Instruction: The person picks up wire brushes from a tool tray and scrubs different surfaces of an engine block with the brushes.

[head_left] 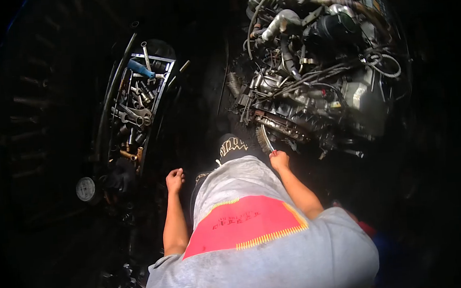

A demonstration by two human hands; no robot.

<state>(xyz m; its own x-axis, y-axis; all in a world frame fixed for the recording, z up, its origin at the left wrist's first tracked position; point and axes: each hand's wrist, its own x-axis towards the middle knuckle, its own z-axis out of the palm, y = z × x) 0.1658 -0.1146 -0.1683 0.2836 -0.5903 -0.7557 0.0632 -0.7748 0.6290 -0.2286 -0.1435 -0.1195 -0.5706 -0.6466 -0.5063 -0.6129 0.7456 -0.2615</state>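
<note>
My right hand [280,161] is closed round the end of a wire brush [264,140], whose bristled part points up and away from me beside the lower edge of the engine [311,79]. Near the brush is a rusty, curved metal part [280,125] of the engine. On the other side of my body, my left hand [175,180] hangs over the dark floor with its fingers curled together. Whether anything small lies in those fingers is too small to tell.
At the left stands a long tool tray [156,103] with several wrenches, sockets and a blue-handled tool [141,69]. A round pale disc [85,189] lies near its lower end. Looped cable [382,65] sticks out at the engine's right. The floor is very dark.
</note>
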